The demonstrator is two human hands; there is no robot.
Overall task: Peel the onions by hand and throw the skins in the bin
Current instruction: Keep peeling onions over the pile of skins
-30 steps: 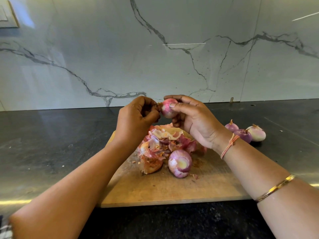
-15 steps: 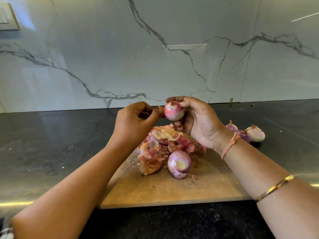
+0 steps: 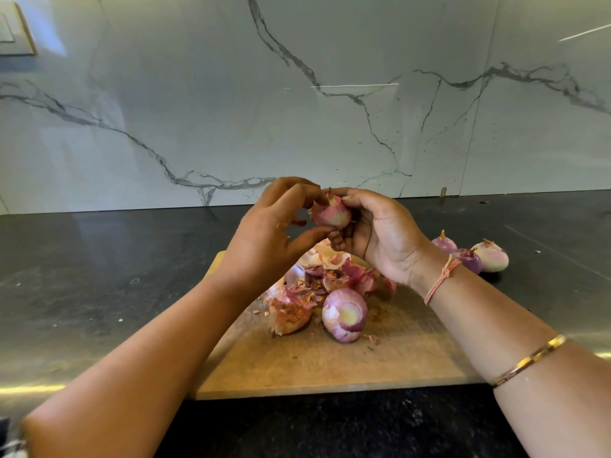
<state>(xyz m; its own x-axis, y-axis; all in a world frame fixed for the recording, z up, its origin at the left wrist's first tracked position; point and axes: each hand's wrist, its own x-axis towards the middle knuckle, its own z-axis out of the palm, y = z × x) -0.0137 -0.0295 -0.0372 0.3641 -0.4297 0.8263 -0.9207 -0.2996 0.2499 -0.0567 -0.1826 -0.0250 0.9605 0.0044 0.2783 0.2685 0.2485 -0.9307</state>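
Two hands up over the wooden board [image 3: 330,368]: the right hand [image 3: 380,236] curls round a small onion [image 3: 330,213], and the left hand [image 3: 264,236] pinches it between thumb and fingertips. Underneath there's a heap of skins [image 3: 317,279] beside a second onion [image 3: 345,315]. Three more onions [image 3: 469,256] sit on the dark counter [image 3: 99,276], with a marble wall [image 3: 198,110] behind.

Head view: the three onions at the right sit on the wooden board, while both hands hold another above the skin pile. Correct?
No. The head view shows the three onions on the dark counter, to the right of the wooden board. The rest stands: left hand and right hand hold another onion above the skin pile.
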